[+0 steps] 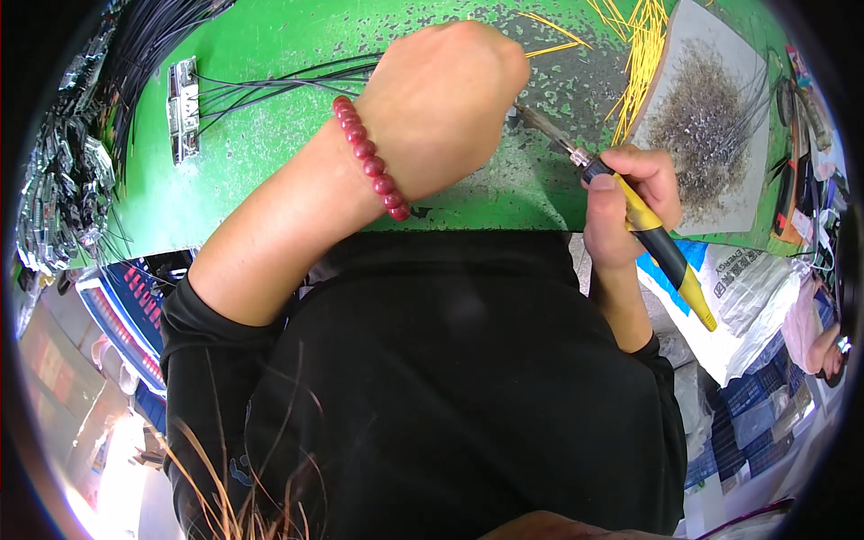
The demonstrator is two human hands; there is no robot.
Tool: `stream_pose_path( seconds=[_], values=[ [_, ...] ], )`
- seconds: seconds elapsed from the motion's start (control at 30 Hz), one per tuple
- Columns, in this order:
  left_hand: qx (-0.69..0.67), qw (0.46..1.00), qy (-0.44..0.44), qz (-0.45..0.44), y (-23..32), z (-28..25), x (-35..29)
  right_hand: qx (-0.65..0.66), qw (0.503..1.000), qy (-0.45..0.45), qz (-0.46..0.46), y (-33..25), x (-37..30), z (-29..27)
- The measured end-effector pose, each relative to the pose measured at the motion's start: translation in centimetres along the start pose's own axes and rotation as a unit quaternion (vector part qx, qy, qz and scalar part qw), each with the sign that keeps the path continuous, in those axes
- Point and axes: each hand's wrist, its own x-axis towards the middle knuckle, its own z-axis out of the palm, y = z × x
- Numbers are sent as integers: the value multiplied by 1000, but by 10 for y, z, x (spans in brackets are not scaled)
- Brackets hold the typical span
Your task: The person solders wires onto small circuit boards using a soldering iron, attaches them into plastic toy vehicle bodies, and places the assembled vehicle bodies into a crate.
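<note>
Firmly, the right hand [621, 209] clasps a soldering iron [664, 250] by its smooth yellow-and-black handle, the thumb pressed along the front part. The handle is fat and rounded, tapering to a ribbed yellow tail that slants toward the person's body. At its other end, a bright metal collar leads into a slim, darkened shaft, which points up and leftward to just beside the left hand [450, 103]. Whether the tip touches anything there is hard to make out.

The left hand is bent over at the wrist with its back turned up, the fingers curled under and hidden, so I cannot tell what they grasp. Glossy, round, dark-red beads form a bracelet [371, 166] on that wrist. Thin black wires [351, 65] run from beneath this hand to a shiny strip [184, 110] of silvery, box-like segments, lying flat on the green tabletop [256, 148]. The green paint is scuffed and flaked to grey in patches.

Farther out, a few stiff yellow wires [558, 49] lie beyond the left hand, near a denser yellow bundle [641, 54]. Beside that sits a pale grey board [751, 193], coated with gritty brown debris [697, 126]. At the far left, a glinting heap [63, 189] of silvery pieces adjoins a thick, sleek sheaf of black wires [148, 54].
</note>
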Motion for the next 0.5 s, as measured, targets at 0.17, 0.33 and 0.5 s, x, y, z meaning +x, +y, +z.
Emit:
stream_pose_path(
  seconds=[0.17,0.33,0.5],
  values=[
    [16,1000,-1,7,1,-2,1,-29,1000,-8,0,-3,2,3],
    [21,1000,-11,6,3,-4,3,78,996,19,-26,-1,-3,1],
    [29,999,-17,4,4,-5,4,80,996,14,-28,1,-6,-3]
  ],
)
